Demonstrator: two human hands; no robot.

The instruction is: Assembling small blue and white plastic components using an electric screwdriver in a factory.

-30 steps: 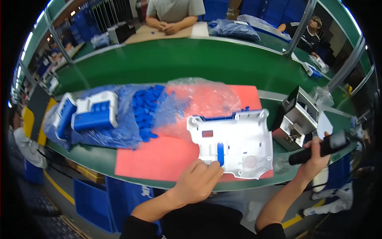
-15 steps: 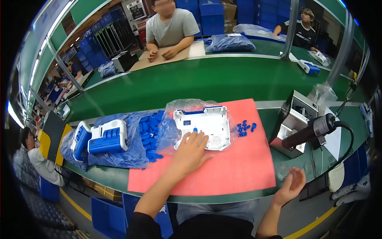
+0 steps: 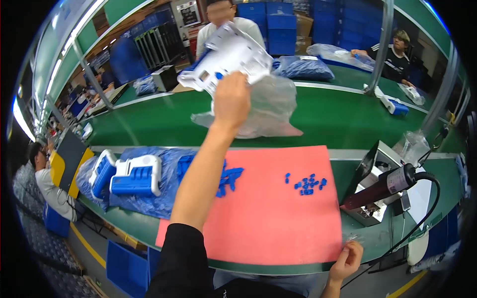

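Observation:
My left hand [image 3: 232, 99] grips the edge of a white plastic housing [image 3: 241, 57], raised and tilted above the green belt. A small blue piece [image 3: 218, 76] sits on the housing near my fingers. A clear plastic bag [image 3: 271, 107] hangs below and beside it, over the belt. My right hand [image 3: 347, 260] is at the table's front edge by the mat's near right corner, fingers loosely curled, with nothing visible in them. Between the hands lies the pink mat [image 3: 273, 223], bearing small blue parts [image 3: 308, 185] at right and longer blue pieces [image 3: 229, 179] at left, partly hidden by my left forearm.
Two white-and-blue housings [image 3: 135, 176] rest on blue plastic bags at left. A metal box fixture [image 3: 375, 184] and a dark corded cylindrical tool [image 3: 380, 187] stand at right. A co-worker [image 3: 253, 30] faces me across the green belt [image 3: 328, 109]; another person [image 3: 395, 57] is at far right.
My left hand has lifted the white housing off the mat, up and away over the belt, with the clear bag trailing. My right hand has come down to the table edge, fingers curling.

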